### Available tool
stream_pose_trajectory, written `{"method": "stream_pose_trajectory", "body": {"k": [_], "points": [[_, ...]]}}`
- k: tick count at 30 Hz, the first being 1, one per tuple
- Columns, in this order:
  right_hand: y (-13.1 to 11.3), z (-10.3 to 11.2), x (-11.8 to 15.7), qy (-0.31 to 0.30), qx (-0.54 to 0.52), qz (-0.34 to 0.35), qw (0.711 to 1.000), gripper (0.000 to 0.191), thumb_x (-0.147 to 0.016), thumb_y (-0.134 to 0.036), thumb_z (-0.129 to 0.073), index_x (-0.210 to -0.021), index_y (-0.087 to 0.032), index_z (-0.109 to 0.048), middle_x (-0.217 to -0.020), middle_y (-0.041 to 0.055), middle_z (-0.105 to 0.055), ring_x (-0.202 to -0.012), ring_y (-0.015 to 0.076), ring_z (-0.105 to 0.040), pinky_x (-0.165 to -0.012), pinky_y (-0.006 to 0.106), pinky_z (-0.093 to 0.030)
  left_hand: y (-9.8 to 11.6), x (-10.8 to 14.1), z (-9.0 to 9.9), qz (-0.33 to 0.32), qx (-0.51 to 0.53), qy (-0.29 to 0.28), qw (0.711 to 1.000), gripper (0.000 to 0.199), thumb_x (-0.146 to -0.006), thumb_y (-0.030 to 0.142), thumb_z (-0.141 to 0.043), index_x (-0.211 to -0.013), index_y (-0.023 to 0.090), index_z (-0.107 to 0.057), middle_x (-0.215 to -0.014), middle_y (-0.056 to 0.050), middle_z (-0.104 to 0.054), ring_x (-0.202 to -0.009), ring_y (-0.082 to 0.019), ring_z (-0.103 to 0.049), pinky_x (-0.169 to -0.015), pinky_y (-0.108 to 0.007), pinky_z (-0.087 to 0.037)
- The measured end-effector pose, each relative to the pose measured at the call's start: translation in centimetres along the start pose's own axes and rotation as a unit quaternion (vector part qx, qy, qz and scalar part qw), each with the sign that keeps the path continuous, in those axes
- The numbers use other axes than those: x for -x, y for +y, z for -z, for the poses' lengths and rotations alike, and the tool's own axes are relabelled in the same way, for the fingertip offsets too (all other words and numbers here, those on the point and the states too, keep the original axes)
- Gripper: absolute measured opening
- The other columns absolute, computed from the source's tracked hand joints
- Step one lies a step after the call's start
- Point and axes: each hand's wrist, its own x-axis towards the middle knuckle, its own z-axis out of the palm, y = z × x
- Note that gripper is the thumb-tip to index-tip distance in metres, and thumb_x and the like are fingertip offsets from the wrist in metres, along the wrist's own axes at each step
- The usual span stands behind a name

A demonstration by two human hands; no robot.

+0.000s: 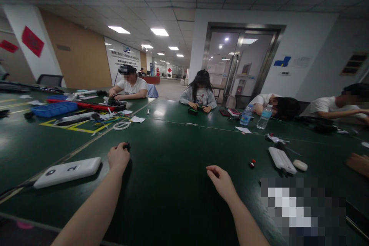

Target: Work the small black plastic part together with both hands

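Observation:
My left hand [118, 156] is closed around a small black object [127, 146] whose kind I cannot make out; only its end shows beyond the fingers, just above the green table [173, 150]. To the right, my right hand [221, 182] is held low over the table with its fingers loosely bent. A small gap shows between thumb and fingers, and nothing is visible in them. Beside my left forearm lies a white power bank [69, 172] marked "2", with a black cable. A small red and black item [252, 163] lies to the right of my right hand.
Another white power bank [281, 160] and a white rounded case [300, 165] lie at right. Two water bottles [264, 118] stand farther back. At left are a blue tray [54, 109], wires [111, 120] and tools. Several people sit around the table.

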Motion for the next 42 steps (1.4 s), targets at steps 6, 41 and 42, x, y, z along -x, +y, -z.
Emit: {"method": "stream_pose_trajectory", "body": {"k": [6,41,42], "points": [[-0.2,0.0,0.2,0.004,-0.004,-0.002,1.000,0.023,-0.080,-0.028,-0.054,-0.099,-0.023,-0.066,-0.099,0.0019,-0.067,-0.094,0.0205,-0.061,-0.082,0.034,-0.047,0.4,0.3,0.4,0.006,0.008,0.007,1.000,0.041,-0.084,0.024,-0.041,-0.121,0.021,-0.058,-0.109,-0.017,-0.057,-0.105,-0.031,-0.053,-0.086,-0.039,-0.042],[-0.8,-0.6,0.6,0.018,-0.015,-0.005,1.000,0.023,-0.079,-0.024,-0.055,-0.099,-0.024,-0.065,-0.097,0.0014,-0.065,-0.092,0.0201,-0.061,-0.081,0.034,-0.048,6.6,6.5,-0.2,-0.190,0.115,-0.178,0.959,0.048,-0.082,0.021,-0.050,-0.128,0.009,-0.041,-0.121,-0.017,-0.055,-0.113,-0.026,-0.052,-0.096,-0.036,-0.038],[-0.9,-0.7,0.7,0.021,-0.011,0.001,1.000,0.024,-0.079,-0.023,-0.054,-0.100,-0.024,-0.065,-0.098,0.0019,-0.065,-0.092,0.0202,-0.060,-0.080,0.034,-0.049,7.7,8.0,-0.3,-0.231,0.157,-0.228,0.933,0.051,-0.081,0.021,-0.051,-0.130,0.011,-0.039,-0.121,-0.014,-0.056,-0.113,-0.023,-0.052,-0.097,-0.034,-0.038]]}}
